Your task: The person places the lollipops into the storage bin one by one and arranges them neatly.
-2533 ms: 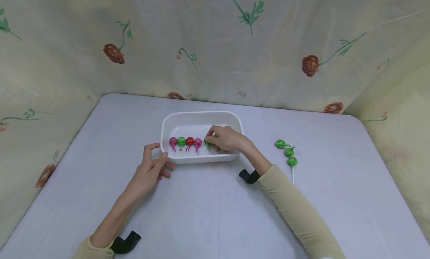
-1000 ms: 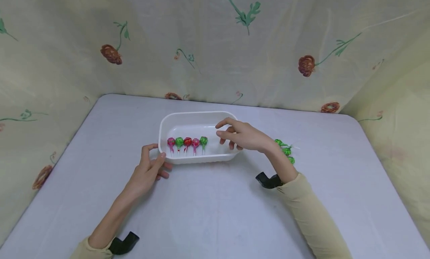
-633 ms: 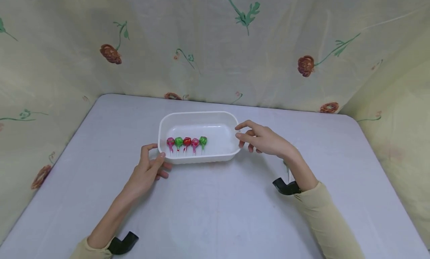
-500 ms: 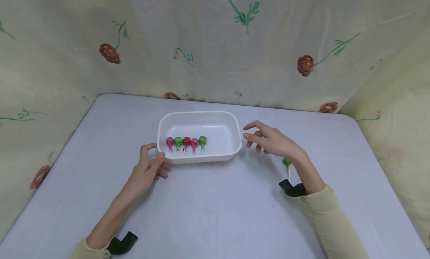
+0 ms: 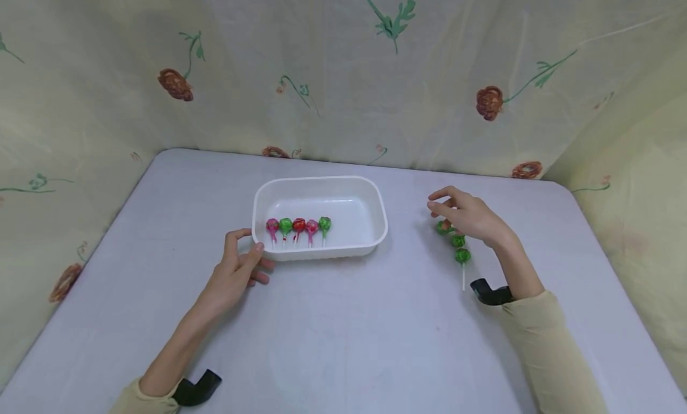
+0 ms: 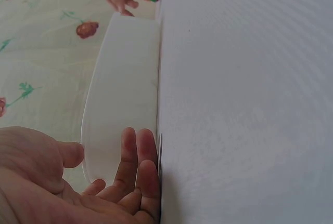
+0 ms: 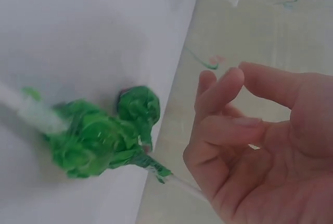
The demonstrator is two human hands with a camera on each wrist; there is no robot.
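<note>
A white tray point(image 5: 356, 247) sits near the table's middle. Lollipops lie in a row along its front left, the rightmost a green lollipop point(image 5: 324, 224). My left hand point(image 5: 234, 271) rests against the tray's front left corner, thumb at the rim. In the left wrist view its relaxed fingers point(image 6: 129, 154) lie beside the outer wall. My right hand point(image 5: 469, 214) hovers at the right over three green lollipops, including the nearest lollipop point(image 5: 462, 255). Thumb and index tips come close together with nothing visible between them. In the right wrist view a green-wrapped lollipop point(image 7: 86, 146) lies beside that hand.
A white table point(image 5: 343, 336) carries everything. Behind and beside it hangs a flower-printed curtain point(image 5: 333, 74). Dark wrist mounts are on both forearms, the left mount point(image 5: 197, 388) low in view and the right mount point(image 5: 491, 293) close to the green lollipops.
My right hand first lets go of a green lollipop in the tray. It then moves right, out of the tray and over the loose green lollipops. The left hand stays at the corner.
</note>
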